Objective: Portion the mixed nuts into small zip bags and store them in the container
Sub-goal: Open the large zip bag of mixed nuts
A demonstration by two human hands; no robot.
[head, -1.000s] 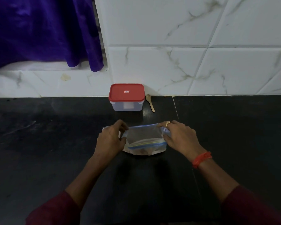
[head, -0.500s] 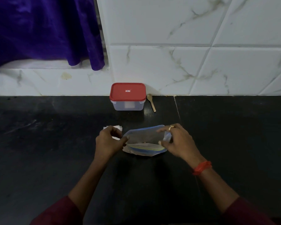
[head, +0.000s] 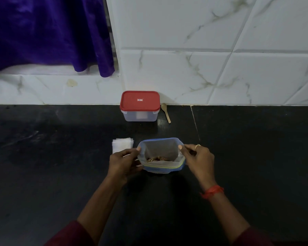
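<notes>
The black counter (head: 60,174) ran wide to the left and right of the work. Its far edge met the tiled wall (head: 203,77), and a thin seam crossed the surface just right of centre. A band of open counter separated the work from the things at the wall.

In the middle stood the large zip bag (head: 160,151), its mouth spread wide, with mixed nuts (head: 156,158) showing at the bottom. The left hand (head: 122,163) pinched the bag's left rim, thumb tip on the plastic and the other fingers curled beneath. The right hand (head: 198,161) pinched the right rim in the same manner and wore a ring (head: 197,146). A red thread (head: 212,191) circled the right wrist.

Just left of the bag, its near edge hidden by the left hand, a stack of small zip bags (head: 122,145) lay flat on the counter. At the far edge, close against the wall, stood the container (head: 140,118), clear-sided, with its red lid (head: 140,101) on. A wooden spoon (head: 165,112) lay just right of it, bowl toward the wall. A purple curtain (head: 48,32) hung at the far left, above a white ledge.
</notes>
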